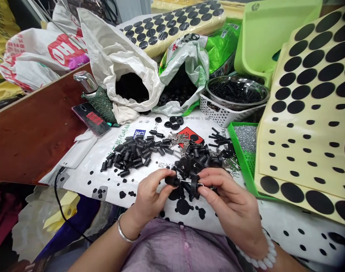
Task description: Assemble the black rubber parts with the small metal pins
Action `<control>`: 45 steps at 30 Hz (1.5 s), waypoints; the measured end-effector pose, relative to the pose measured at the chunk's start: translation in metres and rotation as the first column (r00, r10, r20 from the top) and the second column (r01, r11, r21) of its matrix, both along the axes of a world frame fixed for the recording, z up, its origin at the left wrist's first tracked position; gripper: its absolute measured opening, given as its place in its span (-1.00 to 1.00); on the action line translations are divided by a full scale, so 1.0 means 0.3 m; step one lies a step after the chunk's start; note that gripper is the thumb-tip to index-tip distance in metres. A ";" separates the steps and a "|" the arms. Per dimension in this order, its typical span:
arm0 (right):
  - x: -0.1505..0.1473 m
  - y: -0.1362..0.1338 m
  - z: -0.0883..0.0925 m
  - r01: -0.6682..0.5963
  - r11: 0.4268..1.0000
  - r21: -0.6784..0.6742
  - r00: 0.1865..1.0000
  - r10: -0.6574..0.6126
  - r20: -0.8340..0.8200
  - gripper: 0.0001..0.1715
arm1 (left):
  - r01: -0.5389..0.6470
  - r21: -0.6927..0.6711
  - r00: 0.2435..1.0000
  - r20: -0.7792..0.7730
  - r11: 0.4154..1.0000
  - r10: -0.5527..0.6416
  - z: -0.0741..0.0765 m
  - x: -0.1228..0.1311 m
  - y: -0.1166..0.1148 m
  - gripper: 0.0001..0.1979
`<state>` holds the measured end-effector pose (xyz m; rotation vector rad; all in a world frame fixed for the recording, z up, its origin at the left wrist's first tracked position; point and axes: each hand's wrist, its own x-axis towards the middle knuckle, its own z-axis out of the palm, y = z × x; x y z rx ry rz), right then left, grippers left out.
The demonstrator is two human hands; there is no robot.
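Observation:
My left hand pinches a small black plastic cylinder between thumb and forefinger. Facing it, my right hand grips a black round plastic cap by its edge. A thin metal strip spans the gap between the two parts. Just beyond my fingers lies a heap of black flanged plastic pieces. To the left of that heap spreads a pile of black plastic cylinders. Small silver metal clips lie scattered behind them.
An open white sack and a green-white bag hold black parts. A steel bowl of black screw-like pieces sits on a white basket. At right, a green tray lies partly under sticker sheets. A phone lies left.

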<state>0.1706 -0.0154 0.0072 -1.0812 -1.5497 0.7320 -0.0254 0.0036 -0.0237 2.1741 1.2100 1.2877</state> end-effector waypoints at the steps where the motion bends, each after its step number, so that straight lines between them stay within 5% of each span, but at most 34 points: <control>1: -0.002 -0.003 0.000 0.001 1.000 0.002 1.000 -0.001 0.006 -0.94 | 0.008 0.067 0.999 -0.053 0.998 -0.005 0.000 -0.002 0.000 -0.68; 5: -0.009 -0.011 0.002 -0.008 0.999 0.050 0.997 0.004 0.075 -0.92 | 0.038 0.215 0.989 -0.146 0.976 -0.007 0.006 -0.009 -0.004 -0.65; 12: -0.040 -0.026 -0.005 -0.059 0.968 0.243 0.952 -0.019 0.307 -0.81 | 0.038 0.250 0.987 -0.159 0.967 0.002 0.018 0.001 -0.024 -0.71; 16: -0.048 -0.017 0.001 -0.078 0.970 0.228 0.954 0.006 0.300 -0.84 | 0.051 0.272 0.990 -0.142 0.961 -0.012 0.033 0.010 -0.024 -0.69; 21: -0.033 0.004 0.010 -0.113 0.968 0.224 0.933 0.026 0.359 -0.86 | 0.053 0.190 0.996 -0.078 0.980 -0.038 0.034 0.018 -0.006 -0.77; 27: -0.011 0.017 0.016 -0.251 0.934 0.255 0.786 0.043 0.617 -0.50 | 0.085 0.158 0.996 -0.038 0.984 -0.080 0.015 0.015 0.003 -0.78; 37: 0.004 0.058 0.015 -0.455 0.825 0.335 0.703 0.102 0.704 -0.58 | 0.229 0.109 0.972 -0.083 0.967 -0.220 0.016 -0.030 0.001 -0.81; 45: -0.040 0.039 -0.027 -0.318 0.918 0.235 0.732 0.080 0.677 -0.59 | 0.148 0.189 0.983 -0.134 0.971 -0.124 0.011 -0.033 0.002 -0.81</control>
